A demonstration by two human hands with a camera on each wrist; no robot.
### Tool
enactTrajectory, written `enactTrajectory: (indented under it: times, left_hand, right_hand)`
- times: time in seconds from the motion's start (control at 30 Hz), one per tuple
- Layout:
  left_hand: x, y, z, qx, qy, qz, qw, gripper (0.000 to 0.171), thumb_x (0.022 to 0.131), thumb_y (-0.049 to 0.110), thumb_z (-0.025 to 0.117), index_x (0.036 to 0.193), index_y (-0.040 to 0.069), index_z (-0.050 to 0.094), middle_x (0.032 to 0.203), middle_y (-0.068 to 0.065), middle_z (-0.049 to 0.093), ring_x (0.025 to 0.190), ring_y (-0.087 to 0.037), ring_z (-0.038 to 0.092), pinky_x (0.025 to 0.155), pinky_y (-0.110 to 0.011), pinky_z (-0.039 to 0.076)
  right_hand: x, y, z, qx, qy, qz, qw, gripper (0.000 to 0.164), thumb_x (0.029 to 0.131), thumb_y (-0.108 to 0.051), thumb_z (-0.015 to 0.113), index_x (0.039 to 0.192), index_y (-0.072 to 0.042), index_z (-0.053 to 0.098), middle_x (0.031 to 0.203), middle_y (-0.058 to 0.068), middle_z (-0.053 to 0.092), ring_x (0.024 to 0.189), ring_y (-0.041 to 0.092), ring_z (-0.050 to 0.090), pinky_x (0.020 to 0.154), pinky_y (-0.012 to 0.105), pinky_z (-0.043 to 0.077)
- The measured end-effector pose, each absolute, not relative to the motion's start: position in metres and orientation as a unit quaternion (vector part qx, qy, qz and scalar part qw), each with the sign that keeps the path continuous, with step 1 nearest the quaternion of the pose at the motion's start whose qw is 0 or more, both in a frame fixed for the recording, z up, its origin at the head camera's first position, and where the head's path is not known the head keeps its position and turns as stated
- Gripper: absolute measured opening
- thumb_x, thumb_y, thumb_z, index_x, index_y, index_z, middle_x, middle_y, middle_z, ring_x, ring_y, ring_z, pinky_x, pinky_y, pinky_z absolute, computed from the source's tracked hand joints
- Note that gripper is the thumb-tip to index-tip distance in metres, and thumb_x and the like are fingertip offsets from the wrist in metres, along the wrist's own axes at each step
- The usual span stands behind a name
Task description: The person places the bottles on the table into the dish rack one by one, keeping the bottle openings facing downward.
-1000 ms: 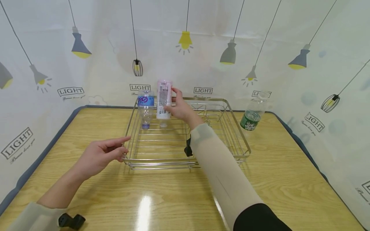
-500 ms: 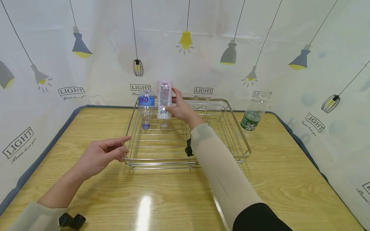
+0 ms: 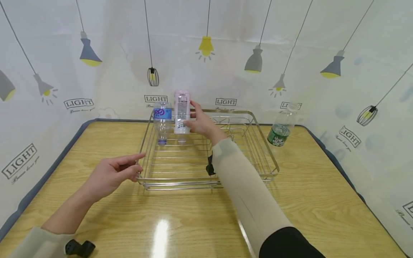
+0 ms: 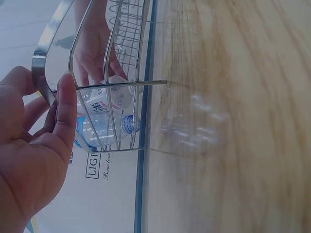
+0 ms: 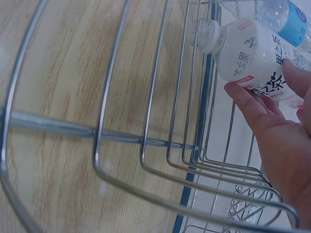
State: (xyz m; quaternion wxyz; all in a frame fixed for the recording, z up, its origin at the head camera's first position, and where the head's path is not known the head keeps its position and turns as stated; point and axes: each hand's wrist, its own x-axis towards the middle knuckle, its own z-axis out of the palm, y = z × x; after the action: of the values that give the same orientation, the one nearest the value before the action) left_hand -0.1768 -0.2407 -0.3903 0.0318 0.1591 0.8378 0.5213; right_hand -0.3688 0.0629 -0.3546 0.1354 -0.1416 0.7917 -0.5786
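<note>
I am holding the pink and white bottle [image 3: 182, 113] in my right hand [image 3: 204, 123]. Its grip is pinching the bottle from the right side, with the thumb in front and the fingers behind. The bottle is pointing its neck down and its bottom up, over the back left part of the wire rack [image 3: 180, 179]. I am not able to tell if its neck is touching the wires.

A clear bottle with a blue label [image 3: 162, 120] is standing upside down too, just to the left of the pink and white one. It is pointing its blue cap down.

My left hand [image 3: 108, 177] is reaching to the near left corner of the rack. There its grip is pinching the flat metal rim [image 4: 40, 60], with the bare wires running down beside the fingers.

The rack is sitting on the yellow wooden tabletop [image 3: 193, 222]. To the right of the rack, a clear bottle with a green label [image 3: 280, 130] is standing upright near the back. My pale right sleeve [image 3: 248, 190] is crossing over the front of the rack. Behind it all, a white sheet [image 3: 226, 79] is showing pictures of hanging lamps and the word LIGHT.
</note>
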Motion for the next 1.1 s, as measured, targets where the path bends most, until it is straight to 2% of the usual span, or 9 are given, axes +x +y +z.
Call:
enactTrajectory:
  times: [0.33,0.57,0.73,1.1]
  left_hand:
    - [-0.177,-0.241,-0.391,0.154,0.838,0.522,0.035,0.047,0.111,0.015,0.066,0.157,0.006,0.059,0.111,-0.005,0.081,0.086,-0.012,0.075,0.082,-0.030,0.066]
    - [-0.176,-0.240,-0.390,0.150,0.837,0.526,0.039,0.048,0.111,0.015,0.066,0.158,0.004,0.059,0.111,-0.005,0.081,0.086,-0.012,0.074,0.083,-0.031,0.066]
    - [-0.176,-0.240,-0.390,0.150,0.838,0.524,0.038,0.048,0.112,0.016,0.066,0.158,0.006,0.059,0.113,-0.008,0.081,0.086,-0.012,0.075,0.083,-0.030,0.066]
    - [-0.177,-0.241,-0.391,0.155,0.835,0.526,0.037,0.048,0.112,0.015,0.066,0.158,0.005,0.059,0.112,-0.004,0.081,0.087,-0.012,0.074,0.083,-0.030,0.066]
  right_hand:
    - [-0.359,0.060,-0.345,-0.126,0.796,-0.574,0.143,0.093,0.110,-0.004,0.063,0.178,-0.030,0.005,0.167,0.026,0.042,0.145,0.042,0.056,0.120,0.061,0.050]
    - [-0.368,0.061,-0.354,-0.137,0.794,-0.575,0.139,0.093,0.111,-0.006,0.063,0.178,-0.030,0.004,0.166,0.026,0.042,0.146,0.044,0.055,0.119,0.060,0.051]
    - [-0.376,0.062,-0.362,-0.138,0.803,-0.565,0.134,0.093,0.110,-0.011,0.066,0.177,-0.034,0.005,0.165,0.023,0.045,0.143,0.041,0.059,0.116,0.057,0.055]
    - [-0.376,0.062,-0.363,-0.140,0.810,-0.554,0.133,0.092,0.110,-0.015,0.067,0.177,-0.034,0.006,0.163,0.022,0.047,0.141,0.038,0.060,0.113,0.053,0.058]
